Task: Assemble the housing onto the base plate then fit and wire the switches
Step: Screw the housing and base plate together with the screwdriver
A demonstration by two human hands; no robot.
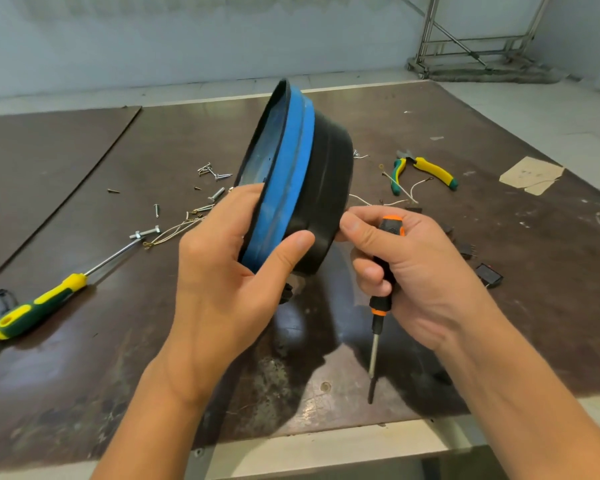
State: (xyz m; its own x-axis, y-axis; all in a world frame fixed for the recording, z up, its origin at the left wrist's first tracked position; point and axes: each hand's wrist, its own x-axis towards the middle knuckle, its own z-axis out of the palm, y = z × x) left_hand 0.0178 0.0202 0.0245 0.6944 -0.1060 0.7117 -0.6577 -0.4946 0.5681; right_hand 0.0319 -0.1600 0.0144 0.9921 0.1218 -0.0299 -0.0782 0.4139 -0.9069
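Left hand (222,271): clamped on the housing (329,174), which is held up off the table (84,393) and tipped on edge. My thumb stretches flat across the blue band (291,168), its tip on the black shell. My fingers curl round the far side, over the flat face. The grip looks firm.

Right hand (420,271): just right of the housing. The lower fingers are wrapped round the handle of an orange-and-black screwdriver (381,299), with the steel shaft pointing down out of the fist. My thumb tip lies at the shell's lower rim. I cannot tell whether it pinches anything there.

Housing: round and drum-shaped. The shell is matte black and smooth, stepped in profile. The band is bright blue and scuffed, with a groove running round it. A thin black lip edges the flat face, which looks dull bluish.

Left of the housing:
- a scatter of small bright screws (212,171)
- a steel bolt (145,233) with a nut on it
- thin pale wires (174,232) with ring ends
- farther left, a yellow-and-green screwdriver (39,306) lying flat, with a chunky moulded handle and a chrome shaft

Right of the housing:
- pliers (423,171) with yellow-and-green grips, handles spread
- small black switches (489,275) lying loose
- farther right, a scrap of tan cardboard (530,174)

Table: dark brown board, worn glossy, blotched and scratched below the housing.
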